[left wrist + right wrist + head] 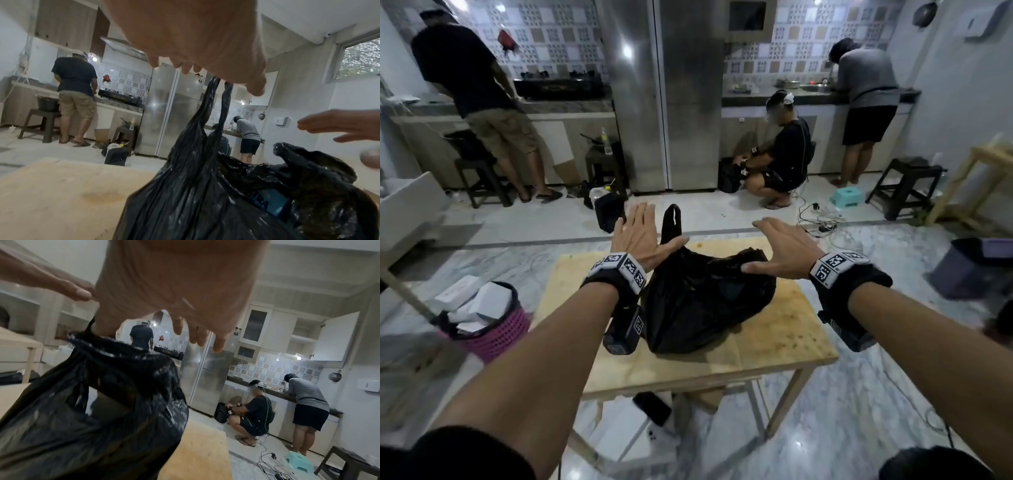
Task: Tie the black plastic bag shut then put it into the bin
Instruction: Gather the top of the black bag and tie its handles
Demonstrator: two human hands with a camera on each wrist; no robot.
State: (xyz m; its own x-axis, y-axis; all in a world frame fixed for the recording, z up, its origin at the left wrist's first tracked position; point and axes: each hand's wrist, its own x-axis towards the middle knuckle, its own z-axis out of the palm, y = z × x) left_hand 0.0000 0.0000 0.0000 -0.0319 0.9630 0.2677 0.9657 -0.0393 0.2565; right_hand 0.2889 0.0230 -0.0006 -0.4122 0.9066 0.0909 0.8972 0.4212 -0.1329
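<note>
A crumpled black plastic bag (705,301) lies on a small wooden table (791,325), its mouth untied. My left hand (650,226) hovers over the bag's left side with fingers straight. One bag handle (672,219) is caught in the crook of its thumb and stands up taut; the left wrist view shows the handle (207,113) running up under the thumb. My right hand (780,246) is spread flat over the bag's right side, its thumb resting on the bunched rim (107,344). A pink mesh bin (493,335), stuffed with white boxes, stands on the floor left of the table.
A grey bin (969,270) sits on the floor to the right. Cables (822,222) trail across the floor beyond the table. A person (780,164) crouches by the fridge and two others stand at the counters. A phone (652,407) lies under the table.
</note>
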